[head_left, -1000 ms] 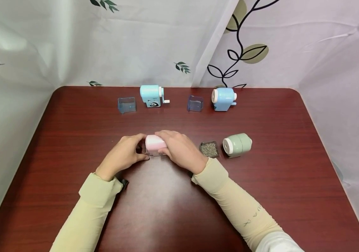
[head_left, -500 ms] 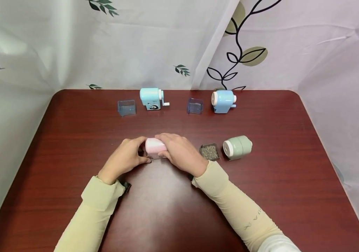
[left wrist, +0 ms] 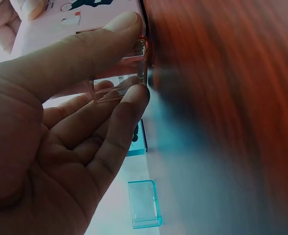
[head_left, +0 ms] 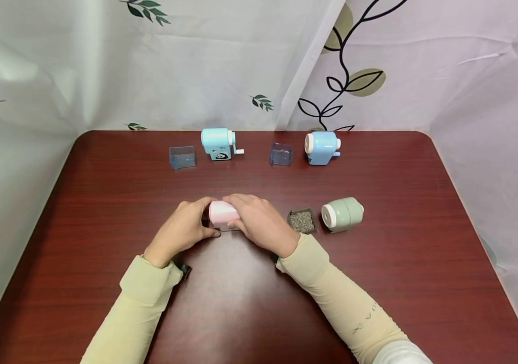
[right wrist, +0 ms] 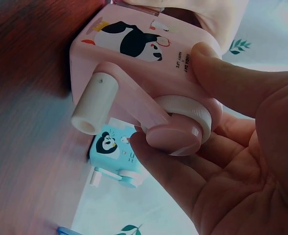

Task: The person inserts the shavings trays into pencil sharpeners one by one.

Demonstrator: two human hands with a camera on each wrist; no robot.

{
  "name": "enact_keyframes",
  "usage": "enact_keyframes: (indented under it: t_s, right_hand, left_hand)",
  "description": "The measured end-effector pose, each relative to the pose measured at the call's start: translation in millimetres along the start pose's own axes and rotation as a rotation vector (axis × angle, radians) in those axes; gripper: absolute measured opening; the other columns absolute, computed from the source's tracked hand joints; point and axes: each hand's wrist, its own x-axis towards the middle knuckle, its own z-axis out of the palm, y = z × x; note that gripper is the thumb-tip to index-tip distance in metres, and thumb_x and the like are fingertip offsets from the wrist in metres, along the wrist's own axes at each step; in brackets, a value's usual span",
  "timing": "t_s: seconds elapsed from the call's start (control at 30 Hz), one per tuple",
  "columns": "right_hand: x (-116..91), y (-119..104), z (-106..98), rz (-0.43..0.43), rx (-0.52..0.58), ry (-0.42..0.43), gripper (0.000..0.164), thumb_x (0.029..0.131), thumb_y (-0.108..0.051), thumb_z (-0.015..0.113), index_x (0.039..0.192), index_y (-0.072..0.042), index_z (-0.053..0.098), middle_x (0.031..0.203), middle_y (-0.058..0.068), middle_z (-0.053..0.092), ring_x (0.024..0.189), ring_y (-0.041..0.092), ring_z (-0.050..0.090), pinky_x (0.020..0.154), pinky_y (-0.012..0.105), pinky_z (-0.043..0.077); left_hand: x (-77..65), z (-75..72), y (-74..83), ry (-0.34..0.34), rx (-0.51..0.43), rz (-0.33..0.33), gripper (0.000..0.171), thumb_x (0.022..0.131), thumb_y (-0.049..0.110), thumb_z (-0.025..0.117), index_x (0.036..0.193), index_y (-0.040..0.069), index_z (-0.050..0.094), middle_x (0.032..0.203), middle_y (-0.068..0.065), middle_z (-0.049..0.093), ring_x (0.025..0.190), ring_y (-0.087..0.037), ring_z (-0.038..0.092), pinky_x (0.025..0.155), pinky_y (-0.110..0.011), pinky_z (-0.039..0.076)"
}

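Note:
A pink crank pencil sharpener (head_left: 224, 214) with a panda print sits on the table between both hands. My right hand (head_left: 261, 222) grips its body from the right, thumb on the printed side and fingers behind, beside the crank (right wrist: 134, 98) in the right wrist view. My left hand (head_left: 181, 227) pinches a clear shavings drawer (left wrist: 119, 70) at the sharpener's left end, thumb on the near side and fingers on the far side. Part of the drawer hides behind the thumb in the left wrist view.
To the right lie a drawer full of shavings (head_left: 301, 220) and a green sharpener (head_left: 343, 214). Along the back stand a teal sharpener (head_left: 217, 143) and a blue sharpener (head_left: 322, 147), each with a clear drawer to its left, a bluish drawer (head_left: 182, 157) and a dark drawer (head_left: 281, 153).
The head view has tilted slightly, so everything sits lower in it. My left hand has edged a little to the right against the sharpener; the right hand keeps its grip.

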Motion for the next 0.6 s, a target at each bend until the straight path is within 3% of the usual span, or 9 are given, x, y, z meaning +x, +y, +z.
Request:
enact_keyframes:
  t_s: [0.6]
  right_hand:
    - [0.0, 0.7, 0.8, -0.003, 0.007, 0.005, 0.048, 0.085, -0.025, 0.068, 0.128, -0.006, 0.054, 0.124, 0.007, 0.059, 0.112, 0.018, 0.054, 0.091, 0.036, 0.045]
  left_hand:
    - [2.8, 2.9, 2.4, 0.018, 0.031, 0.012, 0.064, 0.059, 0.021, 0.087, 0.114, 0.001, 0.06, 0.094, -0.008, 0.067, 0.077, -0.021, 0.063, 0.068, -0.036, 0.052]
